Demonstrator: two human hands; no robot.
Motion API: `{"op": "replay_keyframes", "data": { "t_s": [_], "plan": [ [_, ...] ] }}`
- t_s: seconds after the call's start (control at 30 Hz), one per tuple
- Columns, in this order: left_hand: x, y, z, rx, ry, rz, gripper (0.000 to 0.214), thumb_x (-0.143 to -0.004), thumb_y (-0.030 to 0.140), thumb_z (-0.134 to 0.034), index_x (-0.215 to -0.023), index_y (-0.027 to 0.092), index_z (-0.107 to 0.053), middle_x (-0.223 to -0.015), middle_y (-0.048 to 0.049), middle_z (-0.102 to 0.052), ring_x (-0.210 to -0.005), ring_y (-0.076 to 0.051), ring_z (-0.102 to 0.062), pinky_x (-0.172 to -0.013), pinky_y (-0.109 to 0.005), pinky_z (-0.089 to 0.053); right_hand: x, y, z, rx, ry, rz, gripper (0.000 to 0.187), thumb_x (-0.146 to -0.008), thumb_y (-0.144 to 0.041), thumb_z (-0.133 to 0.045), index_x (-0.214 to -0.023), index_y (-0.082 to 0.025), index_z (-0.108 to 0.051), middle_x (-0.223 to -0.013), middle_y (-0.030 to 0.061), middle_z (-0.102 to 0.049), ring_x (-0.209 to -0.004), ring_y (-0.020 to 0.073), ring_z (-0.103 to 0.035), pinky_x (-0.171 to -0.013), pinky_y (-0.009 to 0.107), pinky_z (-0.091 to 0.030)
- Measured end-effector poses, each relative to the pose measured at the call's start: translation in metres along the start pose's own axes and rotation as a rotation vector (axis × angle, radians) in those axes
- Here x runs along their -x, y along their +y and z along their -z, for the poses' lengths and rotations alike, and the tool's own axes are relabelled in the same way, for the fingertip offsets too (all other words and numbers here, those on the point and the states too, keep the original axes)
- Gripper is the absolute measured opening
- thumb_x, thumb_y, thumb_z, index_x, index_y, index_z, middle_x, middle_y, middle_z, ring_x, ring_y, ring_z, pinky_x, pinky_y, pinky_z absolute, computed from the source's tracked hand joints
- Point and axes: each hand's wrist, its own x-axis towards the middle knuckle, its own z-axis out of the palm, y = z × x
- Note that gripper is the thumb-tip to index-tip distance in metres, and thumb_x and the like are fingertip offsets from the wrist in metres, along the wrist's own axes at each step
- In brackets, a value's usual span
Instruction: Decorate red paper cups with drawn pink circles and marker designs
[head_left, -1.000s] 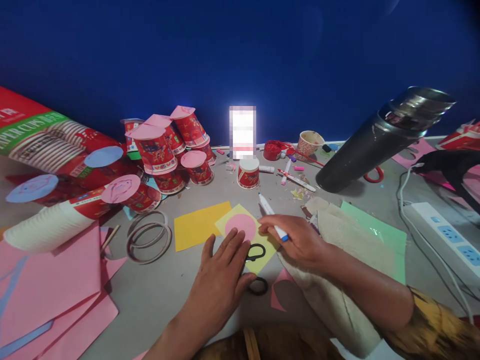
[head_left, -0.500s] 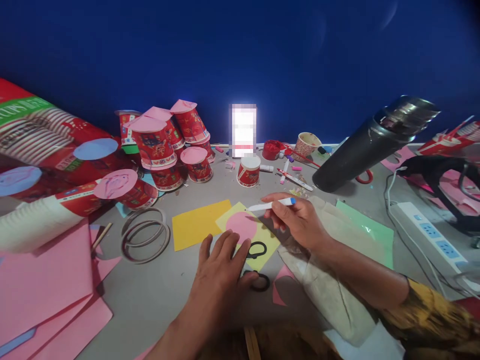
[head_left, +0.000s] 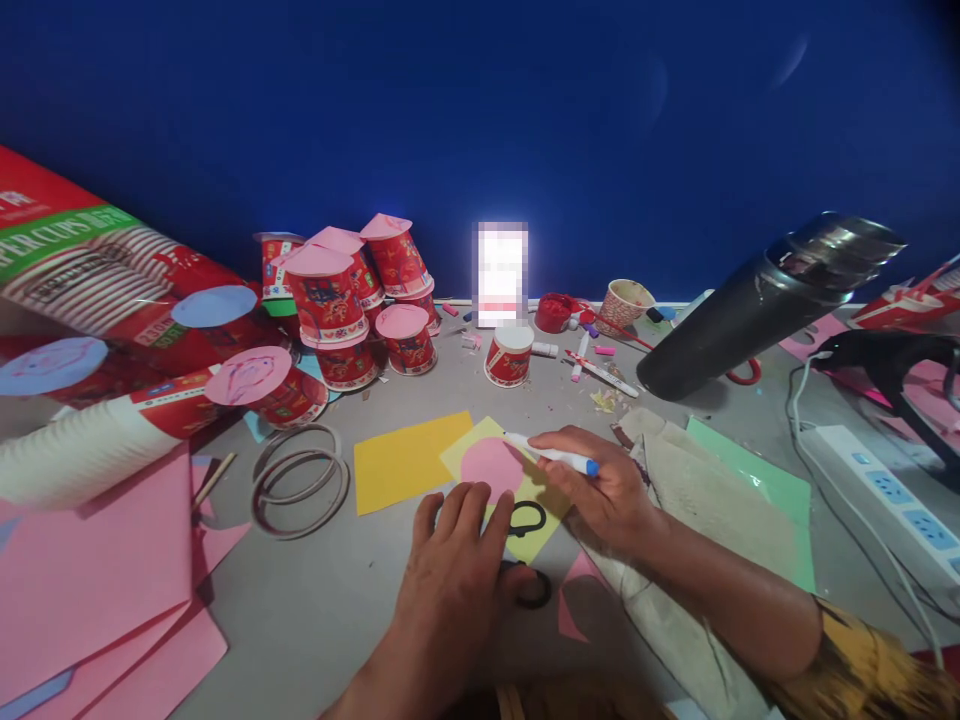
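In my right hand (head_left: 600, 490) is a white marker with a blue end (head_left: 562, 458), its tip at the upper right edge of a pink paper circle (head_left: 487, 463). The circle lies on a pale yellow sheet (head_left: 551, 525). My left hand (head_left: 457, 545) rests over the lower edge of the circle, fingers stretched out and slightly spread. Black-handled scissors (head_left: 529, 517) lie beside and partly under my left hand; their blades are hidden. A yellow-orange sheet (head_left: 397, 465) lies to the left, partly under the pale yellow one.
Red paper cups with pink paper tops (head_left: 326, 300) stand stacked at the back left. One red cup (head_left: 508, 360) stands behind the sheets. Tape rings (head_left: 300, 490) and pink sheets (head_left: 97, 570) lie left. A cloth (head_left: 675, 490), black flask (head_left: 735, 315) and power strip (head_left: 885, 490) are at right.
My right hand has changed its hold on the marker, now gripping lower with the blue end tilted down to the right. The left hand stays on the paper. The whole view has shifted slightly.
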Motion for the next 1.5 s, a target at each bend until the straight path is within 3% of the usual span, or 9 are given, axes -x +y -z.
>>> {"op": "replay_keyframes", "data": {
  "t_s": [0.1,0.23,0.33,0.43,0.67,0.8,1.03,1.3,1.5],
  "plan": [
    [-0.002,0.004,0.002,-0.001,-0.018,0.014,0.060,-0.088,0.043,-0.082,-0.139,0.018,-0.064,-0.127,-0.0169,-0.071,-0.115,-0.036,-0.065,-0.097,-0.053,-0.051,-0.004,0.003,-0.002,-0.176,0.075,-0.282,0.032,-0.100,-0.049,-0.066,-0.110,-0.020,-0.075,-0.074,0.0025,-0.072,-0.063,0.0159,-0.066,-0.059,0.028,-0.055],
    [0.002,0.001,-0.004,0.017,0.006,0.018,0.061,-0.089,0.045,-0.081,-0.142,0.020,-0.063,-0.133,-0.0177,-0.070,-0.123,-0.037,-0.063,-0.101,-0.055,-0.050,-0.012,0.006,-0.002,-0.458,0.150,-0.441,0.039,-0.089,-0.055,-0.077,-0.100,-0.019,-0.072,-0.068,-0.0005,-0.069,-0.051,0.0114,-0.058,-0.048,0.024,-0.049],
    [0.008,-0.006,-0.013,-0.025,0.048,-0.012,0.063,-0.092,0.053,-0.075,-0.146,0.023,-0.060,-0.146,-0.0189,-0.064,-0.139,-0.042,-0.054,-0.110,-0.062,-0.042,-0.013,0.006,-0.003,-0.574,0.127,-0.454,0.040,-0.089,-0.057,-0.078,-0.100,-0.019,-0.071,-0.067,-0.0012,-0.069,-0.050,0.0115,-0.060,-0.048,0.024,-0.051],
    [0.013,-0.012,-0.019,-0.067,0.082,-0.033,0.067,-0.097,0.058,-0.066,-0.152,0.022,-0.054,-0.149,-0.0176,-0.064,-0.143,-0.039,-0.053,-0.117,-0.062,-0.034,-0.008,0.006,-0.005,-0.572,0.067,-0.394,0.037,-0.098,-0.055,-0.070,-0.112,-0.020,-0.070,-0.080,0.0025,-0.075,-0.064,0.0155,-0.072,-0.063,0.029,-0.062],
    [0.014,-0.010,-0.030,-0.085,0.182,-0.058,0.072,-0.100,0.068,-0.053,-0.151,0.017,-0.055,-0.142,-0.0175,-0.070,-0.136,-0.034,-0.059,-0.119,-0.055,-0.029,0.002,0.003,-0.009,-0.190,-0.134,-0.143,0.029,-0.107,-0.044,-0.057,-0.124,-0.024,-0.070,-0.104,0.0084,-0.080,-0.094,0.0209,-0.079,-0.086,0.033,-0.061],
    [0.012,0.001,-0.039,-0.059,0.236,0.048,0.076,-0.093,0.073,-0.061,-0.143,0.015,-0.062,-0.137,-0.0191,-0.071,-0.134,-0.039,-0.059,-0.115,-0.060,-0.031,-0.001,0.002,-0.005,-0.057,-0.044,-0.009,0.025,-0.102,-0.039,-0.064,-0.117,-0.023,-0.076,-0.102,0.0079,-0.079,-0.092,0.0209,-0.076,-0.084,0.032,-0.058],
    [0.009,0.001,-0.020,-0.036,0.060,-0.027,0.079,-0.092,0.069,-0.066,-0.146,0.013,-0.058,-0.135,-0.0175,-0.071,-0.126,-0.037,-0.062,-0.104,-0.054,-0.041,-0.005,0.002,-0.007,-0.265,0.084,-0.397,0.034,-0.094,-0.052,-0.069,-0.101,-0.020,-0.076,-0.068,0.0016,-0.069,-0.061,0.0163,-0.064,-0.057,0.027,-0.050],
    [0.008,0.002,-0.017,-0.056,0.098,-0.027,0.081,-0.087,0.072,-0.070,-0.142,0.013,-0.062,-0.128,-0.0163,-0.073,-0.119,-0.036,-0.064,-0.101,-0.055,-0.042,-0.021,-0.015,-0.007,-0.747,0.153,-0.652,0.049,-0.069,-0.058,-0.092,-0.077,-0.020,-0.062,-0.053,-0.0077,-0.053,-0.045,0.0062,-0.043,-0.047,0.019,-0.038],
    [0.006,0.005,-0.008,-0.054,0.089,-0.010,0.075,-0.089,0.061,-0.076,-0.142,0.011,-0.060,-0.132,-0.0180,-0.072,-0.123,-0.037,-0.062,-0.103,-0.054,-0.041,-0.017,-0.011,-0.013,-0.804,0.219,-0.651,0.051,-0.066,-0.057,-0.095,-0.083,-0.019,-0.065,-0.059,-0.0052,-0.062,-0.047,0.0067,-0.052,-0.047,0.018,-0.044]
  ]
}}
